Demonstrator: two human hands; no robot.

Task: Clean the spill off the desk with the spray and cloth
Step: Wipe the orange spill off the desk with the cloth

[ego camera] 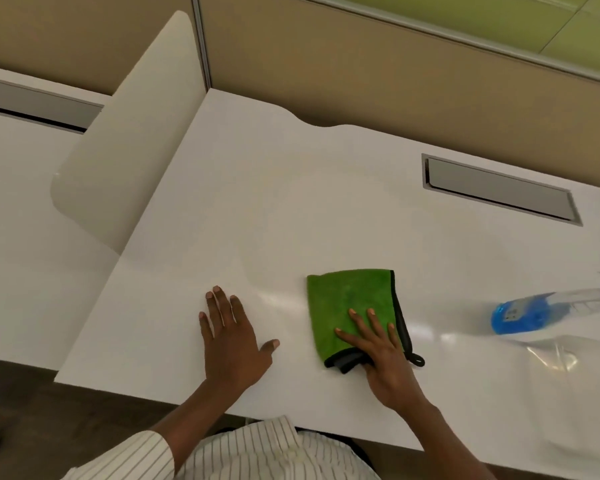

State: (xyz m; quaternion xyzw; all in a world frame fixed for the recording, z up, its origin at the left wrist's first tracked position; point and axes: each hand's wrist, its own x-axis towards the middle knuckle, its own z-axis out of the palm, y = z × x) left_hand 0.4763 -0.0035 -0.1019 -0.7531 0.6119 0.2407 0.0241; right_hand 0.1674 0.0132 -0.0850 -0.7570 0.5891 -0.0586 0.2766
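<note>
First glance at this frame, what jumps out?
The bright green cloth near the front middle of the white desk, with the right hand pressed flat on it. To its right stands a spray bottle of blue liquid; the left hand rests flat on bare desk.

An office: white desk [291, 209], partition panels [326, 64], built-in cable hatch [499, 188].

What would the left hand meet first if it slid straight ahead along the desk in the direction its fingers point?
Probably nothing close: the left hand lies flat with fingers aimed away over bare white desk, so the path looks free to the desk's far edge.
</note>
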